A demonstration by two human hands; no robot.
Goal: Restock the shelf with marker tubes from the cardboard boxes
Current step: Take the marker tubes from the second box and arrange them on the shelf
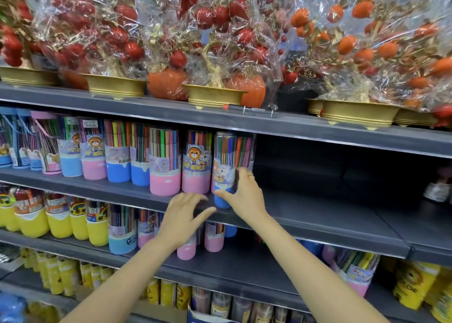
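Head view, shop aisle, dark grey metal shelving in tiers. Middle shelf [318,215]: row of clear marker tubes with pink or blue bases, running from the far left to the hands; bare dark shelf surface beyond the right fingertips. Blue-based marker tube [223,168]: upright at the shelf's front edge, end of the row, just beside a pink-based tube [197,162]. Right hand [244,193]: fingers and thumb curled round the blue-based tube's lower half, grasping it; ring on one finger. Left hand [182,216]: fingers straight and spread, released, grasping nothing, over the shelf lip just below the pink-based tube. Top shelf, above the fingers: gold-potted ornamental fruit trees [215,53] in clear wrap. Lower shelf, under the left palm: yellow-based tubes [34,221], more pink and blue ones.
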